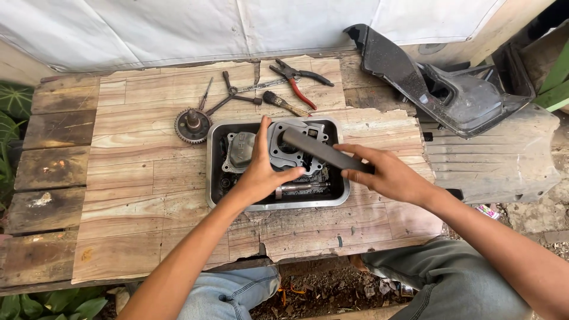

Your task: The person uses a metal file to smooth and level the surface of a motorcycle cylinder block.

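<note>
My left hand [261,172] grips a grey metal engine cylinder block [290,145] and holds it up over a rectangular metal tray [212,172]. My right hand [388,175] holds a long dark flat bar [323,151], whose far end rests against the top of the cylinder block. Inside the tray lie a grey engine cover [240,148] on the left and a metal shaft [302,188] near the front, partly hidden by my left hand.
A toothed gear [192,125] lies left of the tray. Behind it are a three-way wrench [232,95], a brush [284,104] and red-handled pliers [299,80]. A black plastic motorcycle panel [438,83] sits at the right. The wooden bench edge [237,261] is near my knees.
</note>
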